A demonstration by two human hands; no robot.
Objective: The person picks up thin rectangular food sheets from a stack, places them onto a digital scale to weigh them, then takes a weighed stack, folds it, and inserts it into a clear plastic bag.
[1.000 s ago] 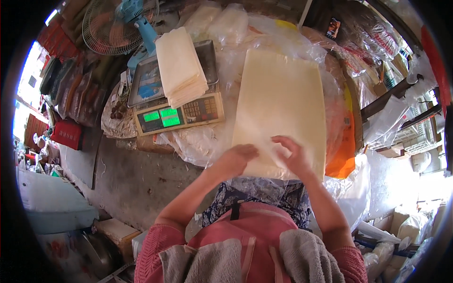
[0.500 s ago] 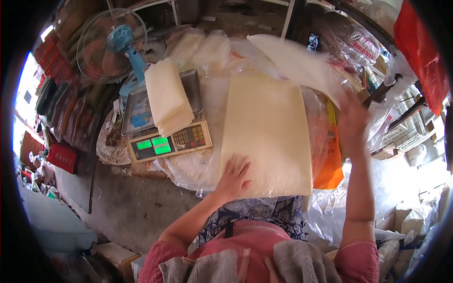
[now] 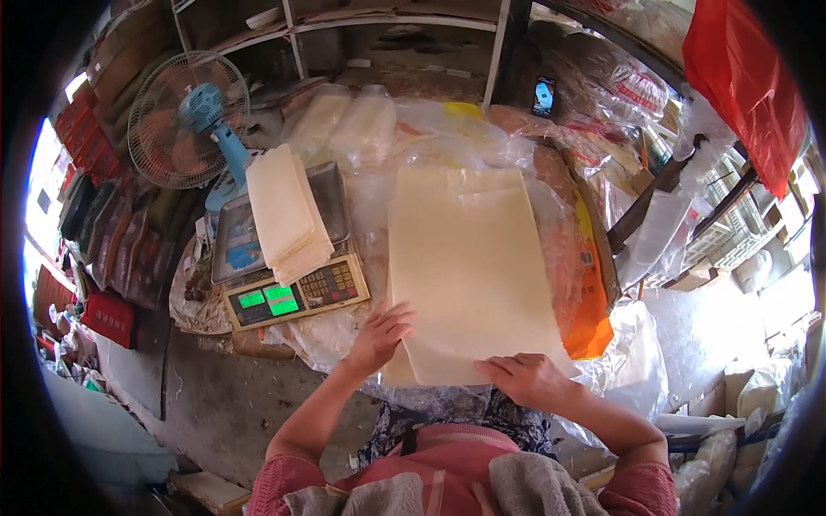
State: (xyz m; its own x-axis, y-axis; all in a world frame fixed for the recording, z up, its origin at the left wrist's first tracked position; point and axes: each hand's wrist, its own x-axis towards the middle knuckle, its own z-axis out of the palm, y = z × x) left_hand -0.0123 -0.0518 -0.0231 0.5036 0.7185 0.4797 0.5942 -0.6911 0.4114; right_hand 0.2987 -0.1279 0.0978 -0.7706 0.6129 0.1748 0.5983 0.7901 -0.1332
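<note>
A large, pale cream sheet [image 3: 465,258] lies on a stack of similar sheets on the plastic-covered table. My left hand [image 3: 381,337] is at the stack’s lower-left edge, fingers apart, near the sheet’s edge. At the near edge, my right hand [image 3: 525,378] has its fingers closed on the top sheet’s corner. To the left, folded pale sheets [image 3: 284,211] rest on the steel pan of a digital scale [image 3: 323,284] with lit green displays.
A blue fan [image 3: 206,112] stands behind the scale. Clear bags [image 3: 340,120] lie at the back. A phone [image 3: 543,95] stands back right. A red bag [image 3: 740,69] hangs at upper right beside shelving. An orange sack [image 3: 589,322] is at the table’s right edge.
A sheet that my right hand swung up at the right half a second ago now lies over the stack. That hand has come down to the near edge; the view has shifted.
</note>
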